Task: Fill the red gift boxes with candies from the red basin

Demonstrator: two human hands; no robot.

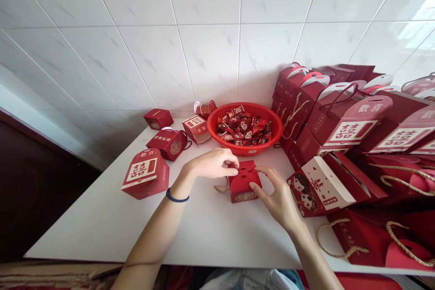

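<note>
1. Along the left edge of the worktop, the closed boxes lie well apart from your hands. The bare surface from there to the front edge is your freest room.
2. Your left hand has its grip pinched down on the top flap of the small red box.
3. That box sits mid-worktop, nearer the front edge, with a cord loop trailing at its left. It looks like thin card: light, easily dented, and likely to slide on the smooth top. Take it by the side walls, not the flaps.
4. Your right hand clasps the box's right side in a loose grip, thumb on the front top edge and fingers over the back.
5. The red basin of wrapped sweets stands just behind the box, so there is little room rearward.
6. An unfolded box lies just beside your right hand. Behind it the stacked gift boxes and their rope handles crowd the right side to the front edge.
</note>
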